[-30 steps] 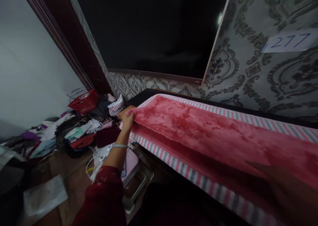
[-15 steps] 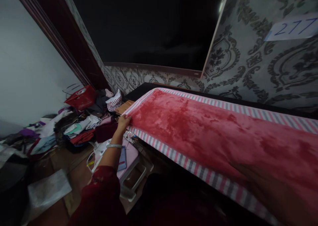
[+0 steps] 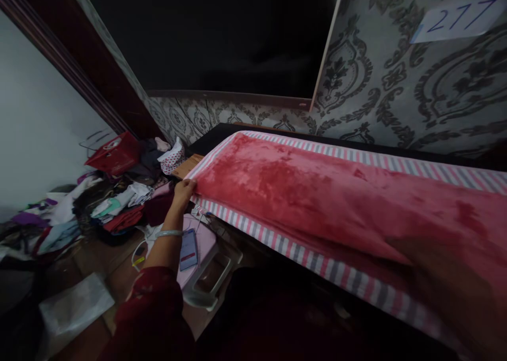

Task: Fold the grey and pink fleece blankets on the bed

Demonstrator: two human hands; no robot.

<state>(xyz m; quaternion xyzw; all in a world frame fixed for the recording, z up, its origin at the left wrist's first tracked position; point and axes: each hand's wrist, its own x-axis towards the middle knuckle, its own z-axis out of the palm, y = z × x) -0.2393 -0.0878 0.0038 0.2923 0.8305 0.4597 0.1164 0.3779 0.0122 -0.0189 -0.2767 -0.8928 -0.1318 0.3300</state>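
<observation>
A long red plush blanket (image 3: 277, 181) with a pink, grey and white striped border (image 3: 285, 244) lies folded across a dark surface. My left hand (image 3: 184, 192), with a pale bangle at the wrist, grips its near left corner, thumb and fingers closed on the cloth. At the lower right, my right hand (image 3: 439, 271) reaches over the plush, dark and blurred. Its fingertips touch the red fabric beside a loose fold near the front edge; whether they pinch it is hard to make out.
A large black television screen (image 3: 214, 33) hangs on the patterned wall behind. Left of the blanket are piled clothes (image 3: 122, 207) and a red bag (image 3: 113, 152). Below my left arm stands a pink stool (image 3: 206, 239) bearing a phone (image 3: 189, 250). A clear plastic bag (image 3: 77, 305) lies on the floor.
The view has shifted a little to the right. Near my right hand, the plush's front edge now shows a raised fold. My left hand still holds the corner.
</observation>
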